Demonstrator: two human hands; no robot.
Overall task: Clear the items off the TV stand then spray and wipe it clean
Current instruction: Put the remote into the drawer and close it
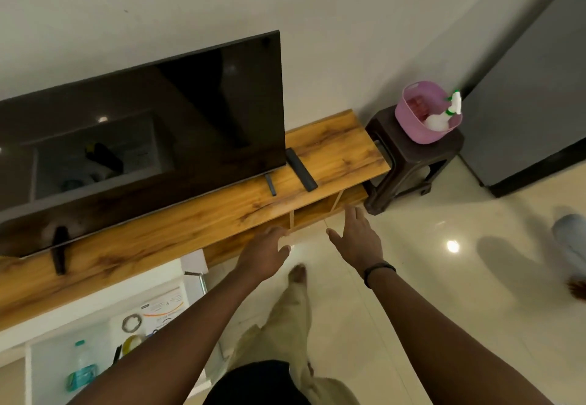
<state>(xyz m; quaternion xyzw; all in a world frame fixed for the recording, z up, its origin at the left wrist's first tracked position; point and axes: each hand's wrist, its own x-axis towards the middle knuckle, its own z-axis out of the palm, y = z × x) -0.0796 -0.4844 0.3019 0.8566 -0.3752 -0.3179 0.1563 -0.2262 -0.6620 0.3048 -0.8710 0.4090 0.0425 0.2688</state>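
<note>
A long wooden TV stand [196, 223] runs from lower left to upper right, and a large black TV [142, 131] stands on it. A black remote [301, 169] lies on the stand's right end, beside the TV's right foot [270, 184]. On a stool past that end sits a pink basket [426, 115] holding a white spray bottle [444, 114] and something red. Both my arms reach forward. My left hand [264, 254] hovers by the stand's front edge, fingers loose, holding nothing. My right hand [356, 236] is spread flat in front of the open shelf, also empty.
A dark brown plastic stool [415, 163] stands at the stand's right end, with a grey cabinet or fridge [532, 103] behind it. A white open box [104, 335] with a bottle and small items lies at the lower left. Another person's leg [570, 246] shows on the glossy floor, right.
</note>
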